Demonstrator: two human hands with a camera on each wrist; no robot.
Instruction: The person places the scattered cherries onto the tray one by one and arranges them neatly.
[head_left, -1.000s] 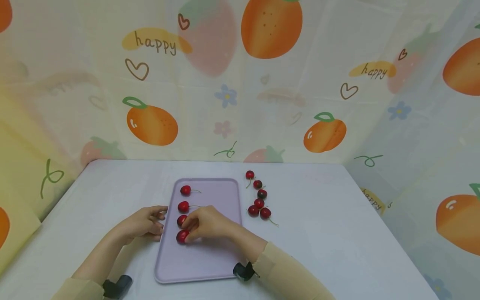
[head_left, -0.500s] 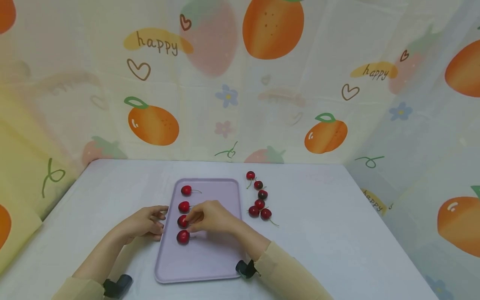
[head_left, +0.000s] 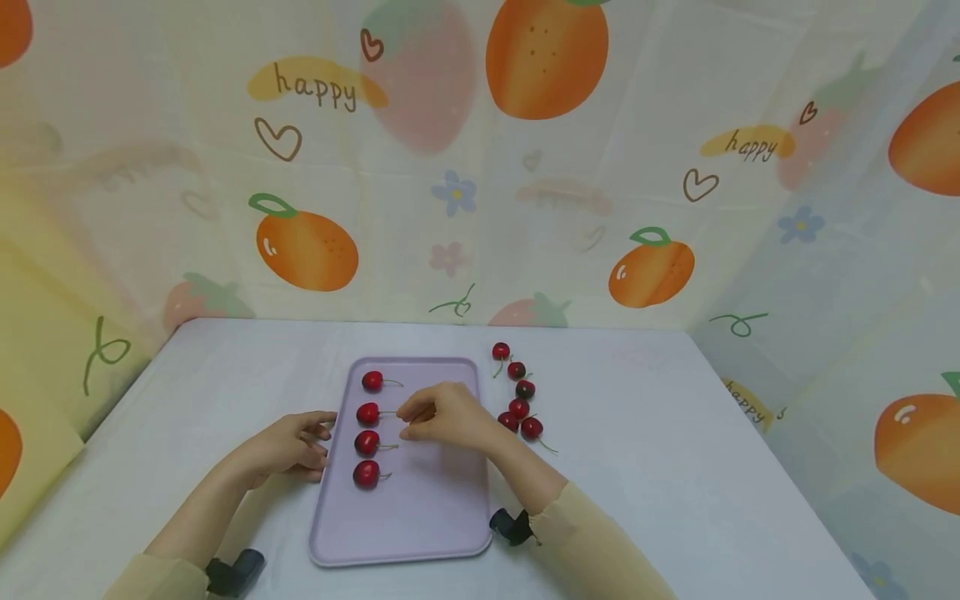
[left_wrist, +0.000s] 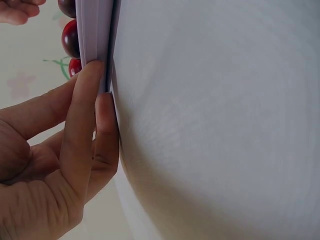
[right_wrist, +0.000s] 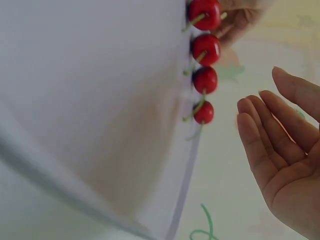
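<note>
A lilac tray (head_left: 420, 517) lies on the table with several red cherries in a column along its left side. The front one is a cherry (head_left: 366, 474) with its short stem pointing right; another cherry (head_left: 367, 442) sits just behind it. My left hand (head_left: 288, 446) rests at the tray's left edge, and in the left wrist view its fingertips touch the rim. Above the tray, my right hand (head_left: 450, 417) hovers to the right of the cherries. Its fingers are loosely bent and apart, holding nothing, as the right wrist view also shows.
To the right of the tray, several darker cherries (head_left: 525, 389) lie in a loose line on the white table (head_left: 637, 467). A fruit-printed curtain (head_left: 525, 275) hangs behind the table. Black wrist cameras (head_left: 512, 527) are strapped near both sleeves.
My right hand has let go of the front cherry, risen, and drawn back to the right. The cherry stays in the column. My left hand has not moved.
</note>
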